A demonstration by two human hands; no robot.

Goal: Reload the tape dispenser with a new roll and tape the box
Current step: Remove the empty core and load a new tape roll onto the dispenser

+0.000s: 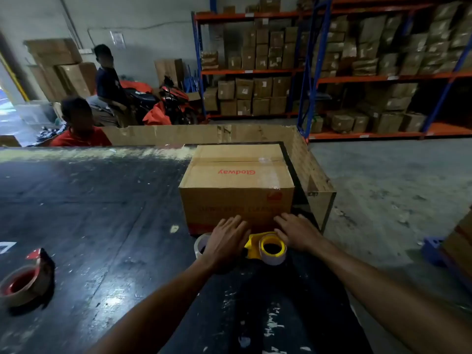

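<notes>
A brown cardboard box (237, 180) with red lettering stands on the black table (102, 213), clear tape across its top. In front of it lies a yellow tape dispenser (252, 245) with a roll (272, 251) on it. A clear tape roll (200, 245) lies to its left, partly hidden under my left hand (224, 242). That hand is spread flat above the roll, fingers toward the box's front face. My right hand (297, 232) is open too, fingers near the box's lower front, just right of the dispenser.
A red dispenser with brown tape (23, 282) lies at the table's left edge. A cardboard wall (310, 162) lines the far and right sides. Two people (81, 123) sit beyond the table. Shelving racks (357, 72) full of boxes stand at the back right.
</notes>
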